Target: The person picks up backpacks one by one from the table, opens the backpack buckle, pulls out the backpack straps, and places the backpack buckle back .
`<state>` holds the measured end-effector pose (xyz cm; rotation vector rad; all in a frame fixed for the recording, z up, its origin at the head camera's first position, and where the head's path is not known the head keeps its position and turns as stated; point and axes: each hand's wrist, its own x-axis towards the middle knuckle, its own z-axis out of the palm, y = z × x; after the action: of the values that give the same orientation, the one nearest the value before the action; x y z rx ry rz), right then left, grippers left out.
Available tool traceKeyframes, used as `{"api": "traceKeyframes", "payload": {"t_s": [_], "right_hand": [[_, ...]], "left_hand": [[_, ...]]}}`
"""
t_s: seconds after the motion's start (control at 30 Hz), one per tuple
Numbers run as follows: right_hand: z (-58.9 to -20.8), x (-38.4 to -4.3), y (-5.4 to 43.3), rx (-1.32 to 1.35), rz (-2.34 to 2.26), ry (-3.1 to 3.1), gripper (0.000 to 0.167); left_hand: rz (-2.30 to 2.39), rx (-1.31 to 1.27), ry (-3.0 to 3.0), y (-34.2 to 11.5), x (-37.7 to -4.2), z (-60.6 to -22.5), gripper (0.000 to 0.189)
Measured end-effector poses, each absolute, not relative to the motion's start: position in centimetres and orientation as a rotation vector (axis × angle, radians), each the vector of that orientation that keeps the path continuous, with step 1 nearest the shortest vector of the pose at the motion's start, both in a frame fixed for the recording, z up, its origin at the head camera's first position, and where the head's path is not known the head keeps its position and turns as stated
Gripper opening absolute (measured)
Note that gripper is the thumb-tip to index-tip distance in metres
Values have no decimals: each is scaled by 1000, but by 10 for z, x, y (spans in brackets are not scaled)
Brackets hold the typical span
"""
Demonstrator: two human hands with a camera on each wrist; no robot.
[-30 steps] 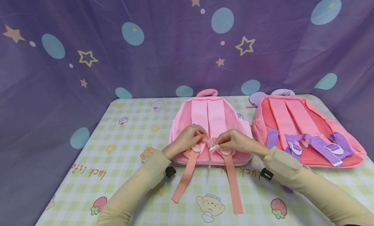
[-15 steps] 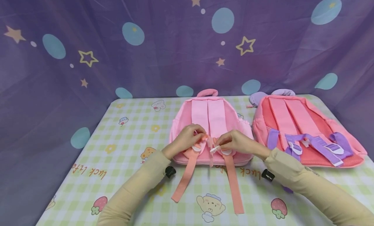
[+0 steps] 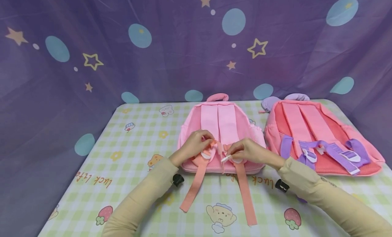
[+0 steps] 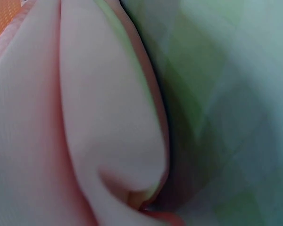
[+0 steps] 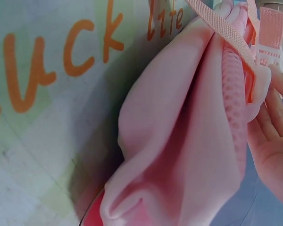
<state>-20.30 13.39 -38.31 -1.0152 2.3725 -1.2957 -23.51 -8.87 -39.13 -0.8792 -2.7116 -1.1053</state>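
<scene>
A light pink backpack (image 3: 196, 117) lies straps-up in the middle of the table. Low on its back, my left hand (image 3: 195, 144) pinches a peach webbing strap (image 3: 214, 145) between thumb and fingertips. Just to the right, my right hand (image 3: 251, 151) pinches a white plastic buckle (image 3: 226, 158), with narrow peach webbing hanging beside it. In the right wrist view, fingers (image 5: 272, 110) meet the buckle (image 5: 269, 56) at the upper right. Two longer peach strap ends (image 3: 193, 192) trail toward the table's front. In the left wrist view only the bag's pale side (image 4: 108, 94) shows; the hand is hidden.
A coral pink backpack (image 3: 318, 121) with purple straps (image 3: 337, 152) and a lilac round pouch (image 3: 270, 103) lies to the right. The table (image 3: 137, 196) has a green checked cloth. A purple starry curtain (image 3: 183, 60) hangs behind.
My right hand has shifted slightly right and down with the white buckle, widening the gap between the hands. The left hand has barely moved, still pinching the peach strap.
</scene>
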Motion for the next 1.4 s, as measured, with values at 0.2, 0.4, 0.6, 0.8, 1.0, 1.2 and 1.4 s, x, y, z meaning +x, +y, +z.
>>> {"api": "traceKeyframes", "payload": {"t_s": [0.2,0.4,0.6,0.8,1.0,1.2,1.4], "right_hand": [[-386,-202,134,-1007,-1314,2341,8],[-386,-199,133,-984,-1323,2327,8],[-387,-198,132,-984,-1328,2329,7],[-390,-198,132,-994,-1307,2350,8],[-391,-197,132,-1038,-1283,2369,7],[-390,-197,133,-1085,-1273,2363,7],[-389,-195,132,-1102,-1209,2425,7]], "left_hand": [[-1142,-809,-2761,-89,-235,-392,7],[-1147,-785,-2772,-90,-235,-392,7],[-1169,-758,-2783,-92,-236,-392,7],[-1222,-711,-2808,-93,-237,-393,7],[-1242,-697,-2815,-95,-237,-395,7],[-1228,-695,-2818,-95,-237,-395,7],[-1203,-713,-2812,-94,-237,-396,7]]}}
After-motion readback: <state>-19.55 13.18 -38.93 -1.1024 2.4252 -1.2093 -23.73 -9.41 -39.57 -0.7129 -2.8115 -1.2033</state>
